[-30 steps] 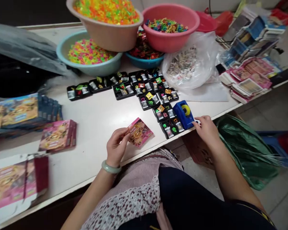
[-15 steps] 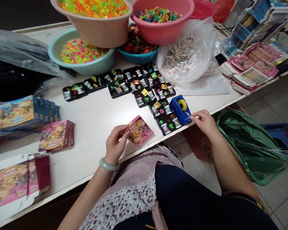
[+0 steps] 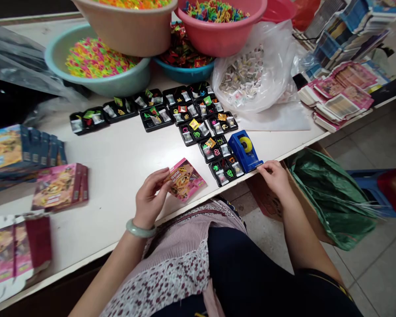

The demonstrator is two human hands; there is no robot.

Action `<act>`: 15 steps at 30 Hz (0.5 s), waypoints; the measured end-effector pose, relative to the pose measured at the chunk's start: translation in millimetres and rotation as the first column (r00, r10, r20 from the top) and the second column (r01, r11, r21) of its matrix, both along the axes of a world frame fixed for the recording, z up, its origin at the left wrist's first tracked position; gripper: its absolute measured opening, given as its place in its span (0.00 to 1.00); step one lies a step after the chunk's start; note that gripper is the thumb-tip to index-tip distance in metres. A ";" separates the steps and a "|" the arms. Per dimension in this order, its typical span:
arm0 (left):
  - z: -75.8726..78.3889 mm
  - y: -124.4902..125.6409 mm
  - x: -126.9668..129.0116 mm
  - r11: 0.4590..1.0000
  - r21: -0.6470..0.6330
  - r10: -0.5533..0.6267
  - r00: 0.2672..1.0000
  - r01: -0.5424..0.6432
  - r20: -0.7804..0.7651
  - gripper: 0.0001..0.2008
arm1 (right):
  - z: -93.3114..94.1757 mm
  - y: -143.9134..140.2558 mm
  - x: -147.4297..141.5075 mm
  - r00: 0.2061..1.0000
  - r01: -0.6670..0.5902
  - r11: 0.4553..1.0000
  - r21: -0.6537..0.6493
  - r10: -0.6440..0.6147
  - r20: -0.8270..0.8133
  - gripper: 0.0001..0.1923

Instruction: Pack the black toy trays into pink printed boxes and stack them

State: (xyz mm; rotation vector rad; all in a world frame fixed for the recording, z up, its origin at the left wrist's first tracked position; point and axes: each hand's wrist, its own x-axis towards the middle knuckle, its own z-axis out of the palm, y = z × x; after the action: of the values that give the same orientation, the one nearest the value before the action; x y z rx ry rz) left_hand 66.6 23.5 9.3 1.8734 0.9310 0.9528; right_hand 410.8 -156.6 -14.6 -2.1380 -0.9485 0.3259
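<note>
My left hand [image 3: 152, 193] grips the left edge of a small pink printed box [image 3: 186, 179] between thumb and fingers, at the table's front edge. My right hand [image 3: 275, 177] is pinched closed at the front end of a blue tape dispenser [image 3: 242, 152], which holds a yellow-cored roll [image 3: 246, 144]. The fingertips meet at its cutting edge on the end of the clear tape, which is hardly visible. Left of the dispenser, black compartment trays [image 3: 226, 170] hold small coloured toys and wrapped packets.
Pink boxes [image 3: 57, 187], an open carton [image 3: 9, 251] and blue boxes [image 3: 16, 149] stand on the left. Basins of small coloured pieces [image 3: 99, 83] and a plastic bag of packets [image 3: 267, 94] line the back. Printed card stacks [image 3: 345, 94] lie at right; a green sack [image 3: 330, 193] is below.
The view has shifted slightly, so most things sit further left. My right fingers have come down closer against the dispenser's front end. My left hand still holds the pink box.
</note>
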 end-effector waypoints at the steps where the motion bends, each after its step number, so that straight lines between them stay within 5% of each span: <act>1: 2.1 -1.1 0.4 1.000 0.002 -0.009 1.000 0.009 -0.010 0.11 | 2.3 1.0 1.7 0.999 -0.020 0.999 -0.036 0.021 0.027 0.15; 11: 8.7 -3.6 -2.3 0.985 0.132 -0.106 0.992 0.114 -0.070 0.12 | 0.3 -10.2 17.0 0.997 -0.042 0.945 -0.325 0.063 0.053 0.15; 15: 7.6 -3.7 -1.7 0.984 0.130 -0.114 0.991 0.122 -0.064 0.11 | 25.7 -15.7 -18.5 0.967 -0.166 0.977 -0.130 0.136 -0.214 0.12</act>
State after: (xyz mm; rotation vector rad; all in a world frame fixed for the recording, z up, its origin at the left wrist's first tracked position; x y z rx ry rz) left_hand 64.9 19.8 16.9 2.0538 0.7958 0.9134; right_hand 392.3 -172.2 11.1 -2.1180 -0.9957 0.6983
